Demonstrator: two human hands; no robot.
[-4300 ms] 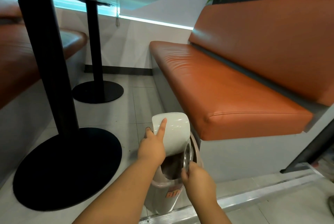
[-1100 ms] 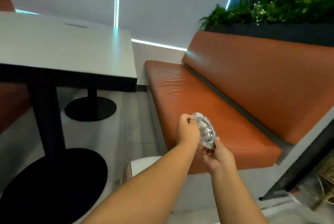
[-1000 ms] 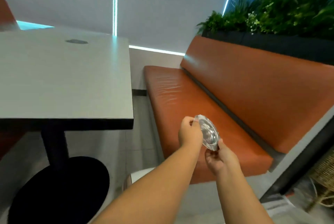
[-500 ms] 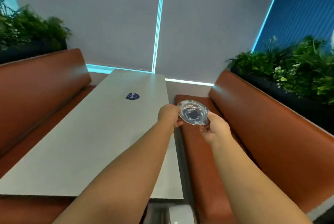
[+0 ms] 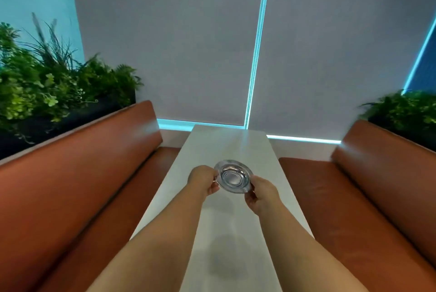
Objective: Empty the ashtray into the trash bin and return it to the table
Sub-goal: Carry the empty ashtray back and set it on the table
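Note:
A round clear glass ashtray (image 5: 233,176) hangs level over the middle of the long pale grey table (image 5: 238,225), bowl upward and looking empty. My left hand (image 5: 204,181) grips its left rim and my right hand (image 5: 262,194) grips its near right rim. Both forearms stretch out over the tabletop. Whether the ashtray touches the table I cannot tell. The trash bin is out of view.
Orange leather benches run along both sides of the table, one at left (image 5: 77,188) and one at right (image 5: 368,199). Planters with green foliage sit behind each backrest, left (image 5: 44,89) and right (image 5: 403,112). A grey blind (image 5: 188,41) with lit blue edges closes the far end.
The ashtray left the bin by the right bench, rose in both hands and turned level. It has moved left to the middle of the table, now centred in view.

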